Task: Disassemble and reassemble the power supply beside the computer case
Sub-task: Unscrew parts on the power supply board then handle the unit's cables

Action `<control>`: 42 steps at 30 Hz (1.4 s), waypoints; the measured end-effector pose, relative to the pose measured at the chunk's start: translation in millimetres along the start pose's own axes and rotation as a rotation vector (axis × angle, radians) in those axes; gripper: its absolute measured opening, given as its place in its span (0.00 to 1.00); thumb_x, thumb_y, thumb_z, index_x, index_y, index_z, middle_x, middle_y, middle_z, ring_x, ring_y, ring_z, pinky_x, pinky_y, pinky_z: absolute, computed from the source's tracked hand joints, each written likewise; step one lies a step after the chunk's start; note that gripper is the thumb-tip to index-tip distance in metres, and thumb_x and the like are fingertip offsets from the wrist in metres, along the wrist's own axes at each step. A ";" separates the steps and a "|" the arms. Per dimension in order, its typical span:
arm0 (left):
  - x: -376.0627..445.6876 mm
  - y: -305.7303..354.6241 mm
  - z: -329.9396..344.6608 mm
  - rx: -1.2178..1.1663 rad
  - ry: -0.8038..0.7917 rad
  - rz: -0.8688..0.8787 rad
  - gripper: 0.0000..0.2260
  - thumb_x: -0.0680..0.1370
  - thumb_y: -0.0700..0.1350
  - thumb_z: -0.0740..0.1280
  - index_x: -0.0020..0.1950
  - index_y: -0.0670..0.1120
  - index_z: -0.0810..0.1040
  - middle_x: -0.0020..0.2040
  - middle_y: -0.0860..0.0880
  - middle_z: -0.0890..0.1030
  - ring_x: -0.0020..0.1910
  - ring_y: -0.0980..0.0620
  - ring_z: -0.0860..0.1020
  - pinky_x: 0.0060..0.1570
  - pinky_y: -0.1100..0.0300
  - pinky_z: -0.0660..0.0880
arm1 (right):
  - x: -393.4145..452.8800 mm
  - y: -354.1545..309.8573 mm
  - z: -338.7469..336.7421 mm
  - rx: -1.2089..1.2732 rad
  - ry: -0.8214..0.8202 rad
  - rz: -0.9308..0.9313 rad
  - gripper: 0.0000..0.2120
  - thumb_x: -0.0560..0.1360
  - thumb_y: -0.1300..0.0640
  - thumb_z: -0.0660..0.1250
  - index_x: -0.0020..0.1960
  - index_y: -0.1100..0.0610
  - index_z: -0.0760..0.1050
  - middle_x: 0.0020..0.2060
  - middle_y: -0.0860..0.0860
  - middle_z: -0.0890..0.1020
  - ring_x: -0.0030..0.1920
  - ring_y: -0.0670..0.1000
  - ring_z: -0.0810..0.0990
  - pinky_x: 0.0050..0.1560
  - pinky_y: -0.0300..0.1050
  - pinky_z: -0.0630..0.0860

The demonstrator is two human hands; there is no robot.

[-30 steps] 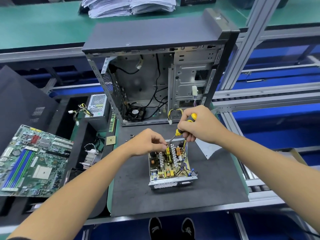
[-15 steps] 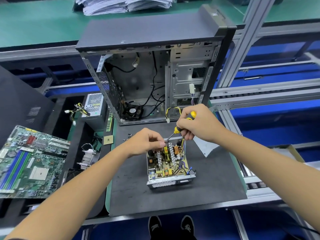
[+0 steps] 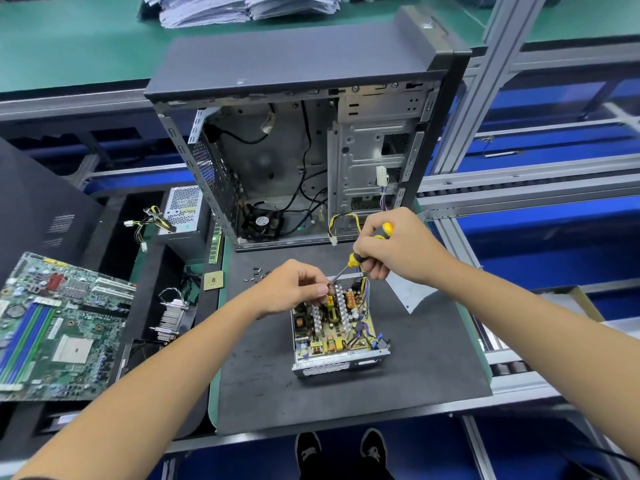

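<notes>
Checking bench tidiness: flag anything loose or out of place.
Small loose screws lie scattered on the black mat, uncontained, beside a bare CPU chip. A RAM stick leans against the computer case.

Grey aluminium frame post (image 3: 485,81) rises at the upper right. Green table (image 3: 69,46) behind it, left of the post, with paper stacks (image 3: 242,8) on it. Roller rails (image 3: 519,192) run right from the post base over blue panels (image 3: 554,233). Dark mat (image 3: 415,375) on the near table, below the post. Even, bright overhead light.
</notes>
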State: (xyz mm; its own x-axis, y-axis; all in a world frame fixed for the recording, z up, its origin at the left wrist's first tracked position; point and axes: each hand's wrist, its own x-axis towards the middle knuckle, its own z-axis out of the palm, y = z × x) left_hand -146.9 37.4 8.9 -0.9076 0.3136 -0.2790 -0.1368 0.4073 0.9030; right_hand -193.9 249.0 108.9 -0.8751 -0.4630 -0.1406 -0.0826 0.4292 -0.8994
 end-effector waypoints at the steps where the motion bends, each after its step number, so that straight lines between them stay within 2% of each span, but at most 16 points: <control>1: 0.0 -0.7 0.2 -0.010 0.000 -0.004 0.06 0.78 0.41 0.67 0.45 0.41 0.81 0.39 0.47 0.84 0.39 0.53 0.80 0.46 0.57 0.78 | -0.3 0.3 0.4 0.000 0.000 0.004 0.06 0.72 0.65 0.66 0.36 0.64 0.77 0.24 0.54 0.80 0.26 0.54 0.80 0.28 0.47 0.79; 4: 0.6 -1.8 1.4 -0.015 -0.003 0.001 0.06 0.78 0.41 0.67 0.46 0.39 0.81 0.41 0.44 0.83 0.40 0.51 0.80 0.48 0.54 0.78 | -0.6 1.3 1.9 -0.007 -0.003 0.018 0.07 0.72 0.65 0.66 0.36 0.63 0.77 0.24 0.53 0.80 0.26 0.55 0.80 0.29 0.48 0.80; 8: -0.6 -0.5 2.0 -0.042 0.004 0.004 0.06 0.78 0.41 0.67 0.45 0.40 0.81 0.39 0.47 0.83 0.38 0.53 0.79 0.44 0.59 0.77 | -0.4 1.1 1.3 0.002 -0.002 0.024 0.07 0.72 0.65 0.66 0.36 0.63 0.76 0.25 0.56 0.80 0.27 0.56 0.80 0.29 0.48 0.79; 13: -0.4 2.3 3.0 -0.050 0.008 -0.003 0.05 0.77 0.41 0.69 0.43 0.41 0.81 0.38 0.48 0.83 0.38 0.54 0.78 0.43 0.60 0.77 | 0.1 1.8 2.0 -0.001 -0.002 0.028 0.08 0.72 0.65 0.66 0.34 0.62 0.76 0.24 0.55 0.80 0.26 0.56 0.80 0.29 0.47 0.79; 18: -1.2 5.6 3.5 -0.075 0.027 -0.013 0.02 0.74 0.41 0.71 0.42 0.46 0.82 0.36 0.50 0.81 0.36 0.55 0.76 0.40 0.62 0.75 | -0.2 2.3 2.0 -0.021 -0.006 0.027 0.07 0.72 0.65 0.66 0.35 0.62 0.76 0.24 0.53 0.80 0.27 0.56 0.81 0.29 0.47 0.79; 23: -1.5 6.4 5.4 -0.093 0.024 -0.024 0.02 0.74 0.40 0.72 0.42 0.46 0.81 0.34 0.52 0.80 0.35 0.56 0.75 0.38 0.64 0.73 | -1.7 0.5 1.0 0.001 -0.004 0.041 0.06 0.72 0.65 0.65 0.36 0.64 0.76 0.26 0.57 0.80 0.26 0.56 0.80 0.28 0.45 0.78; 26: -1.8 7.6 6.7 -0.115 0.028 -0.016 0.03 0.75 0.39 0.71 0.41 0.46 0.81 0.34 0.53 0.82 0.34 0.58 0.77 0.37 0.68 0.74 | -2.3 -0.7 -0.1 -0.003 -0.002 0.035 0.06 0.72 0.66 0.66 0.37 0.65 0.76 0.26 0.57 0.80 0.26 0.55 0.80 0.28 0.46 0.79; 34: -1.2 11.9 12.2 -0.036 0.045 0.025 0.05 0.79 0.38 0.65 0.45 0.42 0.80 0.38 0.48 0.82 0.36 0.56 0.77 0.38 0.65 0.73 | 2.1 0.4 -0.9 0.065 0.031 0.040 0.08 0.72 0.65 0.66 0.36 0.67 0.75 0.26 0.59 0.81 0.25 0.58 0.79 0.25 0.44 0.78; 37: -3.5 15.5 16.7 -0.080 0.073 0.051 0.08 0.80 0.36 0.62 0.44 0.43 0.79 0.36 0.50 0.80 0.34 0.58 0.77 0.36 0.68 0.73 | 3.1 3.8 -4.2 0.149 0.082 0.074 0.08 0.71 0.66 0.66 0.36 0.70 0.74 0.25 0.60 0.80 0.23 0.56 0.78 0.23 0.41 0.74; 42: -3.4 20.7 24.0 -0.026 0.087 0.061 0.08 0.80 0.36 0.61 0.44 0.43 0.78 0.35 0.54 0.79 0.34 0.58 0.75 0.39 0.65 0.74 | 2.9 6.9 -5.9 0.152 0.093 0.091 0.08 0.70 0.65 0.66 0.38 0.71 0.75 0.27 0.61 0.80 0.24 0.56 0.78 0.24 0.40 0.73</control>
State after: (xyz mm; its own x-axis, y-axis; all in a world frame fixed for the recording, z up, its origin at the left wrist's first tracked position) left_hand -137.1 65.3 20.7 -0.9455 0.2611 -0.1945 -0.0892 0.3668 0.9260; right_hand -199.9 255.1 104.7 -0.9165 -0.3510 -0.1921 0.0662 0.3406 -0.9379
